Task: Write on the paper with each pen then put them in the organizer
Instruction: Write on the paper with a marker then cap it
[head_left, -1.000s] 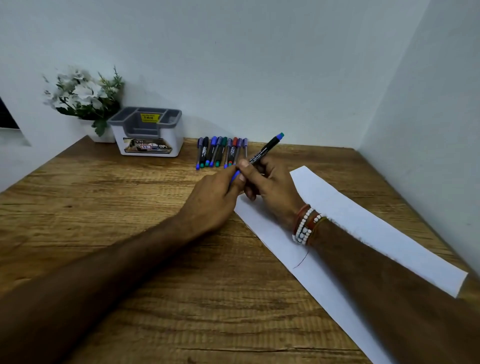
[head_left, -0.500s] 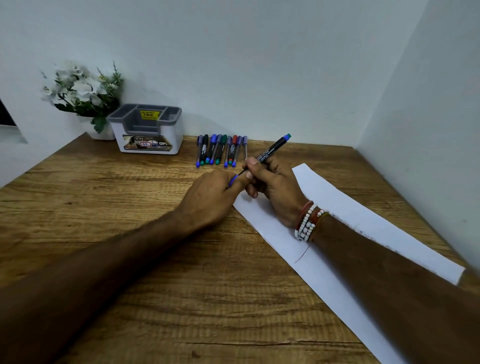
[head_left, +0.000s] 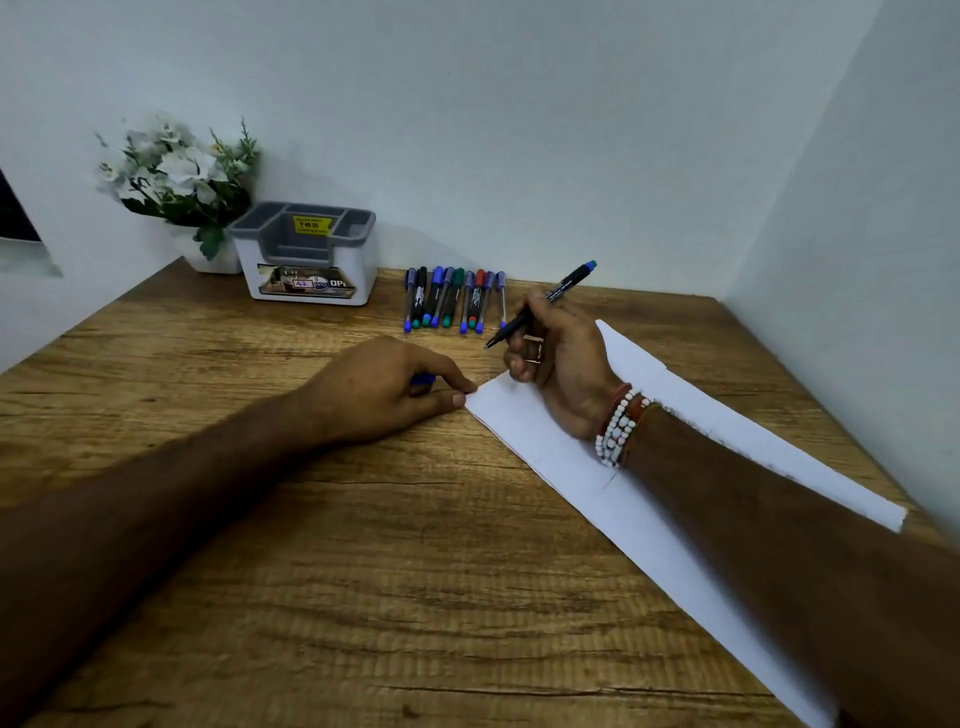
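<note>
My right hand (head_left: 558, 364) holds an uncapped black pen (head_left: 543, 304) with a blue end, tip pointing left, above the table just beyond the far corner of a long white paper strip (head_left: 670, 462). My left hand (head_left: 387, 387) rests on the table with the blue pen cap (head_left: 423, 379) tucked in its fingers, and its fingertips touch the paper's near-left corner. Several capped pens (head_left: 452, 299) lie in a row by the back wall. The grey and white organizer (head_left: 306, 257) stands to their left.
A pot of white flowers (head_left: 176, 176) stands in the back left corner beside the organizer. White walls close the wooden table (head_left: 311, 571) at the back and on the right. My right forearm lies across the paper.
My left hand pulled the blue cap off the pen and moved down-left onto the table at the paper's corner. My right hand drew right with the uncapped pen.
</note>
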